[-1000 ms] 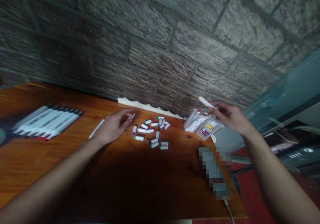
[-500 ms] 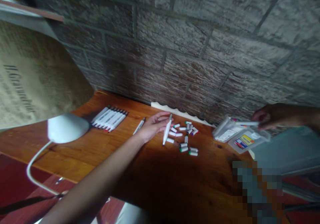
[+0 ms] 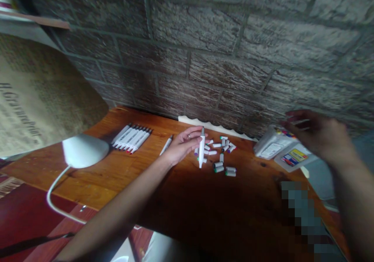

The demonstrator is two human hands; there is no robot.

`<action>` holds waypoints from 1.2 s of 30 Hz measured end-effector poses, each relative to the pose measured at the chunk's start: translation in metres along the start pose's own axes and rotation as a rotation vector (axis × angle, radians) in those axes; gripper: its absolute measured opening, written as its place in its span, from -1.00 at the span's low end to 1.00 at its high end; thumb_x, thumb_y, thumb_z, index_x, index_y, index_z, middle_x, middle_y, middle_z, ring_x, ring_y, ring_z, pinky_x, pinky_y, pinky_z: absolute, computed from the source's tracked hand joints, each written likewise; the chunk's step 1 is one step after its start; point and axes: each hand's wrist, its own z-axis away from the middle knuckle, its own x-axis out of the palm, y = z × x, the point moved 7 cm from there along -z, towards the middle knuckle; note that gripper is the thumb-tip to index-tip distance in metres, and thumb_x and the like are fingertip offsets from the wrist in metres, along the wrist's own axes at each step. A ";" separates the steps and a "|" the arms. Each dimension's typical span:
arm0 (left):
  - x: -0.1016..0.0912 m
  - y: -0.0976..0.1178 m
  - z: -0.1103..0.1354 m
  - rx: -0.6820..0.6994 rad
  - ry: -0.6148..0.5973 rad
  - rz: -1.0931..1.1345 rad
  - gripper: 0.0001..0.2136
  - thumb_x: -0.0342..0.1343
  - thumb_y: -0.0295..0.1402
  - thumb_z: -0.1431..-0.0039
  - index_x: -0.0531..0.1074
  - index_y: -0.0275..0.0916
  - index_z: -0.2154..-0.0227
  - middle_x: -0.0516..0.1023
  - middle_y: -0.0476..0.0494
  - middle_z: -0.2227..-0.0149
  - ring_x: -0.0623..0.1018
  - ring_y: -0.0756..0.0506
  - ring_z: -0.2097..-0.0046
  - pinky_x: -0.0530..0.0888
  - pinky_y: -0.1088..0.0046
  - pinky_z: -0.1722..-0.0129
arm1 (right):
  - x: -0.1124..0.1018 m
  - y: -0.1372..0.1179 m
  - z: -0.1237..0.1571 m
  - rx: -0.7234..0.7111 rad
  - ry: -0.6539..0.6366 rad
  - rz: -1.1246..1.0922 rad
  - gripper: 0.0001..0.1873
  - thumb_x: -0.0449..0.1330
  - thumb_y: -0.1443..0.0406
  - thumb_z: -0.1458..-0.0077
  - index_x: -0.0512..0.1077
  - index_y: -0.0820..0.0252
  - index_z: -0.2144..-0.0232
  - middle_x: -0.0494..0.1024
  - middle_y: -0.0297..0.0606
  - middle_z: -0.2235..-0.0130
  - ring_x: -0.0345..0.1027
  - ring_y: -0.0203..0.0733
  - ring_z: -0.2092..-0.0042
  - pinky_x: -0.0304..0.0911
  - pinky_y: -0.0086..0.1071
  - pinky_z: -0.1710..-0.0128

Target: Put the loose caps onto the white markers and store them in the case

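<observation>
My left hand is shut on a white marker, which stands nearly upright over the wooden tabletop. Just right of that hand lie several loose white marker pieces with coloured ends. A lone white marker lies to its left. My right hand is blurred, with its fingers apart and no marker visible in it. It hovers just above and right of a clear plastic packet with printed labels.
A neat row of assembled markers lies on the table's far left. A white desk lamp and its cable stand nearby. A brick wall rises behind a white scalloped strip. A pixelated object covers the near right.
The view has shifted slightly. My left hand has turned the marker more upright. My right hand has risen and opened, and the marker it held a moment ago no longer shows.
</observation>
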 end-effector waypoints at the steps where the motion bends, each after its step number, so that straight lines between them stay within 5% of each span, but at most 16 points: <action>1: 0.001 -0.002 0.000 -0.008 0.001 0.001 -0.61 0.37 -0.47 -0.03 0.48 -0.20 0.04 0.64 -0.12 0.10 0.66 -0.18 0.06 0.55 0.35 0.01 | 0.029 -0.006 0.027 -0.035 -0.128 -0.035 -0.77 0.38 0.16 -0.01 0.60 0.10 0.26 0.65 -0.20 0.41 0.45 -0.21 0.50 0.24 -0.32 0.49; 5: -0.001 -0.012 0.001 -0.051 0.022 -0.049 -0.62 0.34 -0.48 -0.06 0.47 -0.19 0.03 0.62 -0.12 0.05 0.67 -0.16 0.08 0.55 0.33 -0.01 | 0.119 -0.022 0.114 -0.083 -0.451 -0.183 -0.79 0.21 0.12 -0.19 0.58 0.06 0.27 0.67 -0.26 0.27 0.51 -0.14 0.34 0.36 -0.30 0.36; 8: -0.003 -0.018 0.000 -0.089 0.034 -0.101 -0.62 0.32 -0.46 -0.09 0.47 -0.19 0.01 0.60 -0.13 0.03 0.66 -0.16 0.08 0.54 0.29 -0.04 | 0.141 -0.019 0.139 -0.141 -0.533 -0.128 -0.81 0.20 0.15 -0.22 0.57 0.03 0.34 0.62 -0.29 0.36 0.42 -0.20 0.43 0.30 -0.33 0.42; 12: -0.004 -0.022 -0.002 -0.104 0.060 -0.099 -0.64 0.32 -0.44 -0.08 0.49 -0.18 0.03 0.61 -0.11 0.07 0.67 -0.16 0.10 0.55 0.28 -0.04 | 0.137 -0.007 0.145 -0.109 -0.513 -0.159 -0.87 0.26 0.14 -0.16 0.57 0.00 0.30 0.61 -0.30 0.35 0.35 -0.23 0.48 0.26 -0.33 0.45; 17: 0.009 -0.031 0.000 -0.132 0.067 -0.094 -0.69 0.33 -0.46 -0.07 0.52 -0.17 0.10 0.62 -0.06 0.14 0.65 -0.16 0.09 0.57 0.27 0.00 | 0.153 -0.014 0.158 0.151 -0.613 -0.476 -0.76 0.29 0.09 -0.13 0.52 0.00 0.17 0.64 -0.32 0.24 0.48 -0.18 0.30 0.34 -0.32 0.28; 23: 0.029 -0.044 0.009 -0.178 -0.002 -0.120 -0.75 0.32 -0.45 -0.09 0.53 -0.14 0.15 0.61 -0.04 0.15 0.64 -0.09 0.14 0.55 0.35 0.03 | 0.173 -0.032 0.178 0.450 -0.766 -0.935 -0.67 0.35 0.21 -0.06 0.22 0.09 0.37 0.48 -0.42 0.37 0.39 -0.29 0.35 0.30 -0.40 0.34; 27: 0.033 -0.051 0.011 -0.184 -0.041 -0.152 -0.73 0.32 -0.40 -0.11 0.52 -0.11 0.11 0.61 -0.03 0.12 0.64 -0.09 0.12 0.56 0.38 0.06 | 0.170 -0.032 0.178 0.486 -0.777 -1.042 -0.64 0.36 0.24 -0.05 0.20 0.12 0.42 0.39 -0.45 0.41 0.32 -0.35 0.39 0.23 -0.48 0.43; 31: 0.029 -0.048 0.011 -0.040 -0.020 -0.550 -0.76 0.17 -0.26 -0.27 0.49 -0.20 0.05 0.62 -0.17 0.08 0.62 -0.16 0.07 0.56 0.27 0.06 | 0.159 -0.023 0.171 0.593 -0.744 -1.174 -0.76 0.31 0.22 -0.14 0.39 0.02 0.15 0.58 -0.32 0.24 0.47 -0.26 0.26 0.29 -0.48 0.40; 36: 0.047 -0.046 0.017 0.302 -0.160 -1.374 -0.83 0.23 -0.32 -0.21 0.55 -0.23 0.16 0.62 -0.18 0.05 0.55 -0.20 -0.04 0.42 0.16 -0.14 | 0.136 -0.005 0.144 0.672 -0.420 -1.330 -0.64 0.24 0.20 -0.15 0.45 -0.14 -0.03 0.65 -0.36 0.25 0.36 -0.33 0.46 0.23 -0.50 0.53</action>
